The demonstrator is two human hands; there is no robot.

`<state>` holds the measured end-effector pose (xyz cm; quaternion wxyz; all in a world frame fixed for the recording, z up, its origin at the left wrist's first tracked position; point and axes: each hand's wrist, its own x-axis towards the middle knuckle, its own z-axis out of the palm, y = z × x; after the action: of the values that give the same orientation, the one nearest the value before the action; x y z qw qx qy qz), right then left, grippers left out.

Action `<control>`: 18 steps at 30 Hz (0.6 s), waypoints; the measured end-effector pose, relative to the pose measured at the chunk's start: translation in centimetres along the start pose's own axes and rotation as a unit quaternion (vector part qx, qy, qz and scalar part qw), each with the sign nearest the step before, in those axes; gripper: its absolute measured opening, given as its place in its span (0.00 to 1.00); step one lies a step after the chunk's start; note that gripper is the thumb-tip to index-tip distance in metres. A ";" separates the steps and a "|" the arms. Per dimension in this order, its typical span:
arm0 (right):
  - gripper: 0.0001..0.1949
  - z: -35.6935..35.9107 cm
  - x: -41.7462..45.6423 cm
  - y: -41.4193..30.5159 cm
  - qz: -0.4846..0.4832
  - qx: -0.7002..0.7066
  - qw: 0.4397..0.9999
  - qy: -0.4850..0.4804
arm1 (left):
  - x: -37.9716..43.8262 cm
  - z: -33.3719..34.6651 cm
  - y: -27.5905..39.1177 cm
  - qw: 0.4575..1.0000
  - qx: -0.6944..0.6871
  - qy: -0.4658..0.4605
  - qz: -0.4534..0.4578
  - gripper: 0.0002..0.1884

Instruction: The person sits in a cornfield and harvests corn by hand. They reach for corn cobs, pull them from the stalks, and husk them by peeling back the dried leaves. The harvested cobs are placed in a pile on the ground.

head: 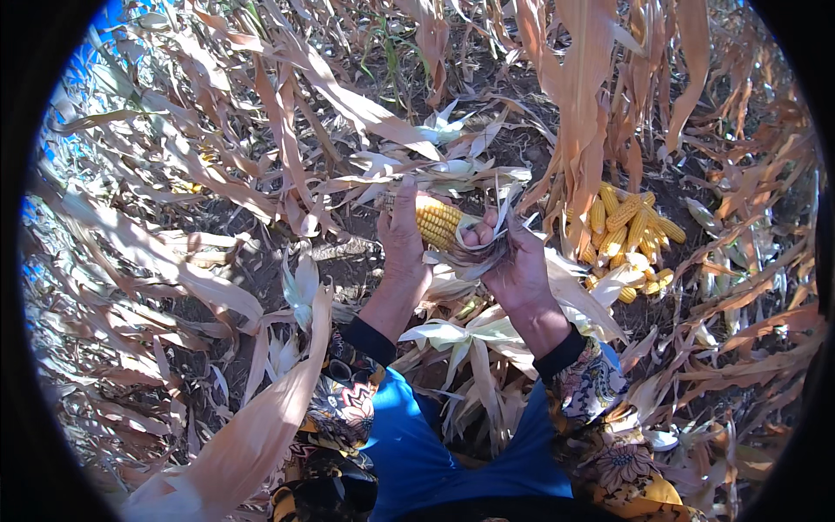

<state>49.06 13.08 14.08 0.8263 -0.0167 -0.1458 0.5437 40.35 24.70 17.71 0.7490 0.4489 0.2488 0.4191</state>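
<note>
An ear of yellow corn [438,222] lies across both my hands in the middle of the view, its kernels bare over much of its length. My left hand [403,245] grips the bare part, with the thumb pointing up along it. Around the other end, my right hand [515,258] is closed on pale husk leaves and brown silk [479,258] that still wrap the ear's end. The far side of the ear is partly hidden by my fingers.
A pile of husked yellow corn ears [626,225] lies on the soil to the right. Opened pale husks [460,336] lie below my hands. Dry corn stalks and long leaves [577,98] stand close at the top and right; a large dry leaf [261,430] crosses the lower left.
</note>
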 end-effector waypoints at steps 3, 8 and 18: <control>0.17 -0.4 -0.6 -0.6 0.039 -0.042 0.997 -0.053 | 0.8 -1.1 1.2 0.997 -0.078 -0.007 0.007 0.22; 0.20 0.0 -2.9 -1.8 0.121 -0.188 0.973 -0.061 | 1.9 -2.9 3.2 0.998 -0.043 0.048 -0.022 0.19; 0.18 0.1 -2.9 -4.7 0.010 -0.402 0.914 0.054 | 3.1 -7.0 4.8 0.971 -0.027 0.197 0.132 0.21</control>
<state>52.15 8.55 14.40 0.7508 -0.3785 -0.3072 0.4457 34.85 31.77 18.64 0.6350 0.3663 0.3190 0.6007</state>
